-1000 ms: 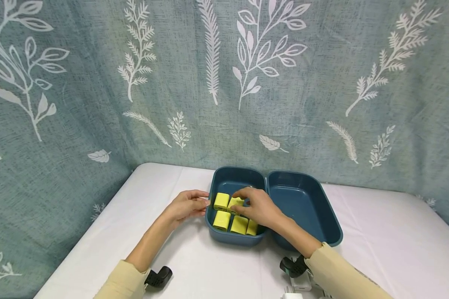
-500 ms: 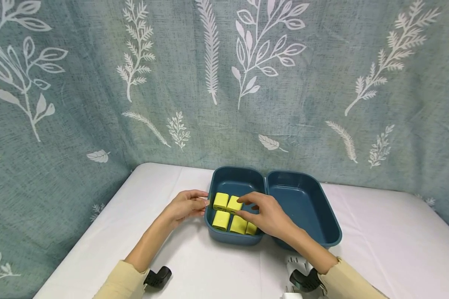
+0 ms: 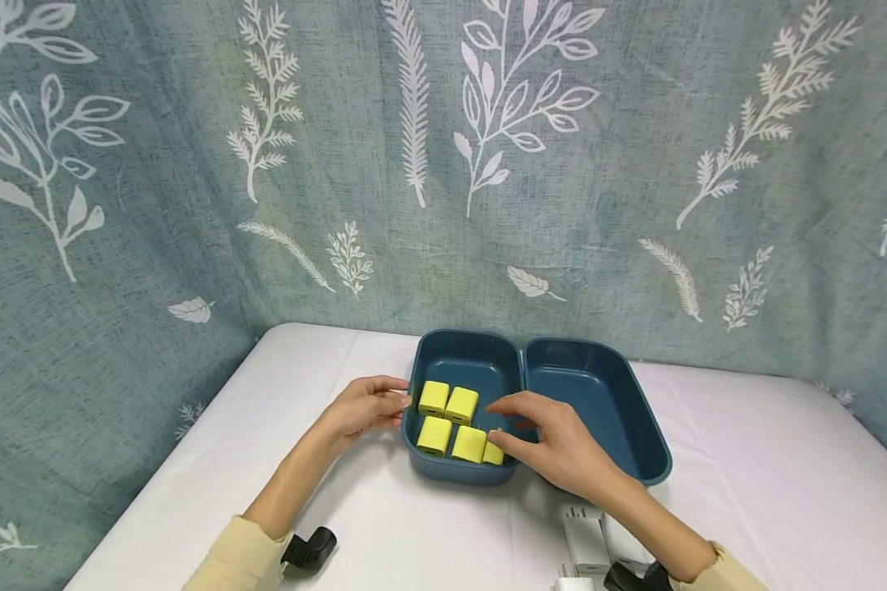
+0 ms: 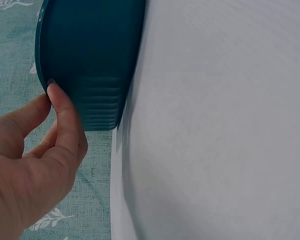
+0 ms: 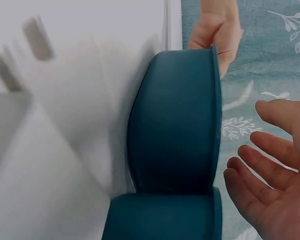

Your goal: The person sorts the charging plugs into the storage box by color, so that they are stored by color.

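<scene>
Several yellow charger blocks (image 3: 461, 405), some with a dark port slot facing front, lie in two rows in the left dark blue bin (image 3: 466, 474). My left hand (image 3: 369, 409) holds this bin at its left side; in the left wrist view, thumb and finger pinch the bin's rim (image 4: 39, 55). My right hand (image 3: 562, 439) hovers above the bin's right side, fingers apart and relaxed with nothing between them. Its thumb overlaps the rightmost yellow block (image 3: 494, 451) in the head view. The right wrist view shows the right fingers (image 5: 262, 167) spread beyond the rim, holding nothing.
A second blue bin (image 3: 572, 394) stands against the first on the right, with no blocks visible in it. Several white chargers (image 3: 585, 542) with metal prongs lie on the white table (image 3: 429, 533) near the right forearm. A leaf-patterned curtain (image 3: 414, 246) hangs behind.
My right hand has let go of a yellow block in the back row and drawn back to the right. That block now sits beside its neighbour. My left hand stays at the bin's rim.
</scene>
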`<action>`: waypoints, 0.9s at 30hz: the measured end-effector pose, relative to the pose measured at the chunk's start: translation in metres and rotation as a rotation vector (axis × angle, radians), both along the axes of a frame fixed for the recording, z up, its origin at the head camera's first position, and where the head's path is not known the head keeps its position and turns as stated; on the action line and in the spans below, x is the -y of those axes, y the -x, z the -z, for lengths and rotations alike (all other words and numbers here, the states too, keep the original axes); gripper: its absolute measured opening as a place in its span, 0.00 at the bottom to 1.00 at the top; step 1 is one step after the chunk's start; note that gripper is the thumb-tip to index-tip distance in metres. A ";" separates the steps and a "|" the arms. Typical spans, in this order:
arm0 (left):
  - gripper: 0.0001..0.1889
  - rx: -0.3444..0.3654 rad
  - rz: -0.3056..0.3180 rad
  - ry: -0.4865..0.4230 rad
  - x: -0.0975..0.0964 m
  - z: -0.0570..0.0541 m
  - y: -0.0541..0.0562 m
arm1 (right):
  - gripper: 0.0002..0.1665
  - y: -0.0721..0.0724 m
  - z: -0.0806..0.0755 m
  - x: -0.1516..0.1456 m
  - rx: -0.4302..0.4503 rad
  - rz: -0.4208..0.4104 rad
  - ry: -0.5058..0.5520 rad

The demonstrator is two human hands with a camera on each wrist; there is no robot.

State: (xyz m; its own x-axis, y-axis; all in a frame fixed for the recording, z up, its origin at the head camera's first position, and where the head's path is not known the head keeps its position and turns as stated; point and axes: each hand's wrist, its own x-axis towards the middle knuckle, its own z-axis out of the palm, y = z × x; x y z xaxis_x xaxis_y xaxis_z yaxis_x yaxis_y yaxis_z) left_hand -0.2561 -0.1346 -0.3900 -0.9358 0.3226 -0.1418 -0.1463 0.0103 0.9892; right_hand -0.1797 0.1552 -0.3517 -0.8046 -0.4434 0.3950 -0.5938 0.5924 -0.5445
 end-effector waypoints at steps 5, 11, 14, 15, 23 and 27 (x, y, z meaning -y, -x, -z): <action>0.20 -0.002 0.003 0.001 -0.002 0.001 0.001 | 0.15 -0.015 0.000 -0.014 -0.030 0.002 0.038; 0.20 -0.002 0.006 0.012 -0.003 0.001 0.000 | 0.15 -0.033 0.005 -0.027 -0.082 0.048 0.074; 0.20 -0.002 0.007 0.013 -0.003 0.000 0.000 | 0.15 -0.041 0.008 -0.031 -0.082 0.053 0.093; 0.20 -0.001 0.008 0.012 -0.003 0.000 0.001 | 0.15 -0.043 0.008 -0.032 -0.076 0.052 0.095; 0.21 -0.002 0.021 0.006 0.001 0.000 0.001 | 0.16 -0.060 0.011 -0.031 -0.083 0.005 0.109; 0.21 0.002 0.019 0.004 0.000 0.001 0.001 | 0.17 -0.070 0.014 -0.036 -0.071 -0.017 0.103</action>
State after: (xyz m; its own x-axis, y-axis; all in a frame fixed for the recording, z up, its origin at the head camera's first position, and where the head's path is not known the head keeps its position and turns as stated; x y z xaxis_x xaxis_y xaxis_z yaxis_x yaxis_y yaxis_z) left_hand -0.2567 -0.1351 -0.3908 -0.9292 0.3400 -0.1449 -0.1479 0.0173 0.9889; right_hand -0.1102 0.1908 -0.3661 -0.7656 -0.4109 0.4949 -0.6426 0.5248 -0.5583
